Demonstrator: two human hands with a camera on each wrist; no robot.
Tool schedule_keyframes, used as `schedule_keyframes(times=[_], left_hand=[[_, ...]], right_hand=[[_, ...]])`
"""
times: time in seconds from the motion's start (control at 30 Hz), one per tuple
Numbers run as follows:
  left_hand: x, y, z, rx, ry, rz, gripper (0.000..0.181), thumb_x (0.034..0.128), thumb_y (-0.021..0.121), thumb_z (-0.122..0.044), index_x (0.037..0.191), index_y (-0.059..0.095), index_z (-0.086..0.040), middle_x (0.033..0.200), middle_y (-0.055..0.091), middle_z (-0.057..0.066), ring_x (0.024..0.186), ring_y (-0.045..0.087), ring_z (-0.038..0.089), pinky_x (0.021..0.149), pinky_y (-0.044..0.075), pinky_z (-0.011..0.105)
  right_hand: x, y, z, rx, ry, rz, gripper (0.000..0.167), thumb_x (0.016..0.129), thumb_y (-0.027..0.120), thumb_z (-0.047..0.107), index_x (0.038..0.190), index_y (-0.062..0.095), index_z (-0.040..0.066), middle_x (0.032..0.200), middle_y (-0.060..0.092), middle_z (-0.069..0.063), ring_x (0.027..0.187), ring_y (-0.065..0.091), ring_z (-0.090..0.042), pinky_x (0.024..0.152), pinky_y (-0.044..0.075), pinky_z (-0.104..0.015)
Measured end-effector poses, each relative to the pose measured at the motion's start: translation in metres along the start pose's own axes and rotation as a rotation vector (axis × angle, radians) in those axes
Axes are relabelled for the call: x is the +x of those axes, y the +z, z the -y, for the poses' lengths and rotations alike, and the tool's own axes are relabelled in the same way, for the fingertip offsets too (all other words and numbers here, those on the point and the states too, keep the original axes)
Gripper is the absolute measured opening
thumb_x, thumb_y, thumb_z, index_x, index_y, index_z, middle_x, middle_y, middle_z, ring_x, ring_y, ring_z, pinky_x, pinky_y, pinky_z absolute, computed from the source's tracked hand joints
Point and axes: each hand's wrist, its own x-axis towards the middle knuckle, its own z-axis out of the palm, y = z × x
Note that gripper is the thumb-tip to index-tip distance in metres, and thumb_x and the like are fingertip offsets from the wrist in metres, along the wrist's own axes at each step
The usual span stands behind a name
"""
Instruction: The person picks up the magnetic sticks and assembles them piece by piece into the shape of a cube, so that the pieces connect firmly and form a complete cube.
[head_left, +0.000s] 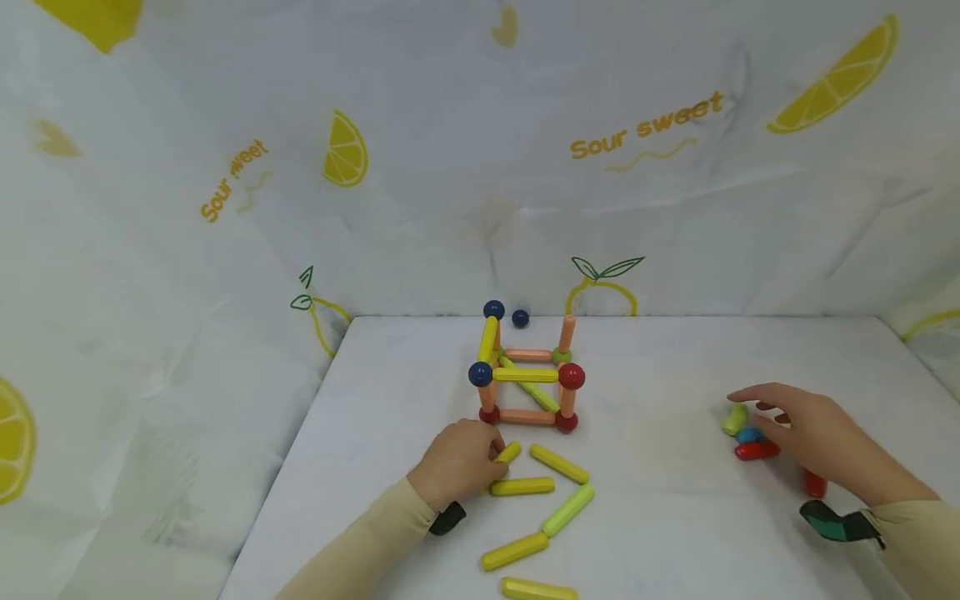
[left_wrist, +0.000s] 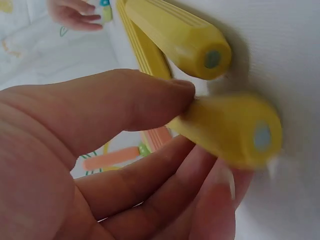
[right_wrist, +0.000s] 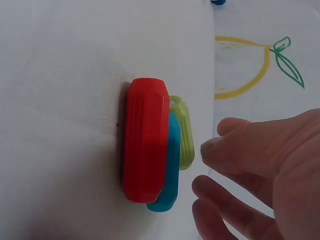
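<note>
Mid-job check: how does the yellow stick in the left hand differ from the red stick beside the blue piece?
The yellow stick is pinched by the left hand; the red stick lies on the table with no hand on it.
The yellow stick shows a greyish disc in its end; none is visible on the red stick.
The yellow stick is near other yellow sticks; the red stick, the blue piece.
Both are rod-shaped.

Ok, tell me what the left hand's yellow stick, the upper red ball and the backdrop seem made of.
Yellow stick: probably plastic, smooth and evenly coloured, with a grey end disc that may be metal. Upper red ball: glossy, from its highlight; metal or plastic, unclear. Backdrop: creased, perhaps fabric or plastic sheeting.
</note>
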Motion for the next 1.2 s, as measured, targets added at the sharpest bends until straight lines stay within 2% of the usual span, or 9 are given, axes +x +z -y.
schedule_keyframes(times=[0.17, 0.27, 0.43, 0.53, 0.67, 0.73, 0.83, 0.93, 1.2], left_hand=[[0.001, -0.001, -0.004, 0.03, 0.032, -0.031, 0.015, 0.0875, 0.083, -0.023, 0.1, 0.082, -0.015, 0.072, 0.064, -0.013, 0.068, 0.055, 0.005, 0.061, 0.047, 0.022], [0.0, -0.003, -0.006, 0.026, 0.052, -0.052, 0.015, 0.0878, 0.083, -0.024, 0.101, 0.082, -0.016, 0.073, 0.062, -0.013, 0.067, 0.055, 0.006, 0.06, 0.046, 0.022], [-0.005, -0.009, -0.015, 0.008, 0.093, -0.057, 0.018, 0.0881, 0.083, -0.025, 0.104, 0.082, -0.018, 0.079, 0.067, -0.012, 0.071, 0.056, 0.005, 0.063, 0.047, 0.021], [-0.008, -0.012, -0.02, -0.003, 0.136, -0.058, 0.02, 0.0901, 0.083, -0.025, 0.109, 0.082, -0.018, 0.087, 0.073, -0.011, 0.077, 0.058, 0.003, 0.067, 0.049, 0.019], [-0.012, -0.015, -0.024, -0.008, 0.198, -0.08, 0.021, 0.0936, 0.079, -0.024, 0.114, 0.081, -0.02, 0.097, 0.077, -0.01, 0.083, 0.06, 0.001, 0.071, 0.05, 0.017], [-0.014, -0.017, -0.025, -0.008, 0.226, -0.096, 0.021, 0.0945, 0.078, -0.023, 0.116, 0.08, -0.021, 0.099, 0.077, -0.011, 0.084, 0.061, 0.001, 0.071, 0.051, 0.017], [-0.016, -0.018, -0.025, 0.006, 0.265, -0.122, 0.022, 0.0955, 0.077, -0.024, 0.117, 0.08, -0.022, 0.101, 0.076, -0.012, 0.084, 0.061, 0.001, 0.072, 0.05, 0.015], [-0.018, -0.018, -0.026, 0.015, 0.296, -0.141, 0.021, 0.0962, 0.077, -0.024, 0.116, 0.08, -0.022, 0.104, 0.076, -0.011, 0.084, 0.061, 0.0, 0.072, 0.049, 0.014], [-0.022, -0.021, -0.027, 0.038, 0.341, -0.169, 0.018, 0.0972, 0.078, -0.025, 0.115, 0.08, -0.021, 0.109, 0.076, -0.008, 0.087, 0.062, 0.0, 0.074, 0.049, 0.011]], right_hand=[[0.021, -0.001, 0.003, -0.057, -0.008, 0.083, 0.031, 0.096, 0.076, 0.008, 0.127, 0.076, 0.01, 0.134, 0.067, -0.034, 0.114, 0.064, -0.053, 0.091, 0.055, -0.072], [0.026, -0.002, 0.003, -0.043, -0.014, 0.11, 0.028, 0.093, 0.079, 0.009, 0.121, 0.078, 0.013, 0.132, 0.069, -0.031, 0.119, 0.06, -0.055, 0.096, 0.051, -0.077], [0.024, 0.003, 0.013, -0.041, -0.028, 0.111, 0.025, 0.092, 0.084, 0.016, 0.117, 0.08, 0.016, 0.127, 0.073, -0.026, 0.116, 0.064, -0.051, 0.095, 0.052, -0.074], [0.019, 0.009, 0.035, -0.036, -0.066, 0.049, 0.024, 0.091, 0.085, 0.017, 0.115, 0.081, 0.018, 0.123, 0.077, -0.018, 0.11, 0.069, -0.043, 0.088, 0.06, -0.06], [0.013, 0.022, 0.082, -0.012, -0.21, -0.094, 0.029, 0.087, 0.089, 0.014, 0.113, 0.08, 0.023, 0.113, 0.078, 0.003, 0.102, 0.072, -0.024, 0.08, 0.063, -0.039], [0.012, 0.029, 0.108, -0.007, -0.272, -0.145, 0.032, 0.086, 0.091, 0.014, 0.112, 0.08, 0.027, 0.108, 0.076, 0.013, 0.1, 0.07, -0.015, 0.082, 0.064, -0.035], [0.011, 0.037, 0.141, 0.043, -0.3, -0.132, 0.034, 0.086, 0.092, 0.016, 0.113, 0.079, 0.031, 0.108, 0.071, 0.018, 0.1, 0.067, -0.01, 0.084, 0.064, -0.037], [0.01, 0.045, 0.164, 0.093, -0.32, -0.11, 0.033, 0.087, 0.091, 0.016, 0.113, 0.078, 0.033, 0.107, 0.07, 0.019, 0.1, 0.066, -0.008, 0.085, 0.065, -0.038], [0.014, 0.061, 0.19, 0.165, -0.37, -0.079, 0.038, 0.087, 0.091, 0.015, 0.114, 0.077, 0.038, 0.112, 0.07, 0.021, 0.103, 0.066, -0.006, 0.089, 0.065, -0.034]])
